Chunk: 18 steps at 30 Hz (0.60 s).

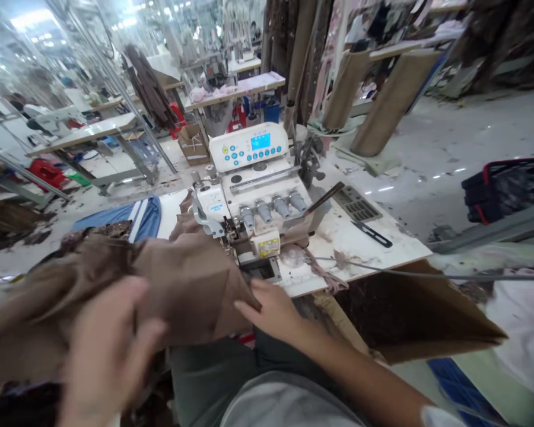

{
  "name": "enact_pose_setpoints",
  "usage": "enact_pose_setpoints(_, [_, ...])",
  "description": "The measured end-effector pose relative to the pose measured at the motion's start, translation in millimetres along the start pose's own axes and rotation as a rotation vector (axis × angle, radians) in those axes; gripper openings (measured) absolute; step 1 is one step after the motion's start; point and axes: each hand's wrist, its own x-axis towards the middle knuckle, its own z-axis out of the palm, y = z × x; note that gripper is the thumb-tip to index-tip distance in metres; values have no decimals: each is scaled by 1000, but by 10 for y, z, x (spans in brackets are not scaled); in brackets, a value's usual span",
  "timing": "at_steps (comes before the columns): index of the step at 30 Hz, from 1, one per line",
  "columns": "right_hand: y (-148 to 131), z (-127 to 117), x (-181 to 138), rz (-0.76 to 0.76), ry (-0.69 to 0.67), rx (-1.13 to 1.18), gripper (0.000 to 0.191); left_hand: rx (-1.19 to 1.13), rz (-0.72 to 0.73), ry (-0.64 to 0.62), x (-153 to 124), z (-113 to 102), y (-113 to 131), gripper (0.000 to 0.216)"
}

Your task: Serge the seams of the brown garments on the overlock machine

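Note:
A large piece of brown fabric (182, 284) stretches from the left side to the front of an overlock sewing machine (253, 184), its upper edge beside the needle area. My right hand (271, 308) pinches the fabric's right corner between thumb and fingers, just below the machine's front plate. Blurred by motion, my left hand (111, 344) is over the fabric at the lower left. Its thumb stands apart from the fingers, and no grip on the cloth shows.
Tweezers (324, 198) and a black thread snipper (372, 233) lie on the white machine table (400, 249), right of the machine. Blue fabric with white stripes (142, 216) is at the left. A cardboard box (427, 314) with dark contents stands below the table's right edge.

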Motion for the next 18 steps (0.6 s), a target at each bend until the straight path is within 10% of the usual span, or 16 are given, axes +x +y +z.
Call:
enact_pose_setpoints(3, [-187,-157,-189,-137,-169,178,37,99,83,-274,-84,580,-76,67])
enact_pose_setpoints(5, [-253,-223,-187,-143,-189,300,30,14,-102,-169,-142,738,-176,54])
enact_pose_setpoints(8, [-210,-186,-33,95,-133,483,22,-89,-428,135,-58,646,-276,52])
enact_pose_setpoints(11, [-116,-4,151,220,-189,765,35,-234,-569,-5,118,502,-281,66])
enact_pose_setpoints(14, [-91,192,239,165,-101,734,31,-81,-440,-87,279,487,-227,65])
enact_pose_setpoints(18, [-80,309,186,107,150,516,39,324,-13,127,442,524,-167,40])
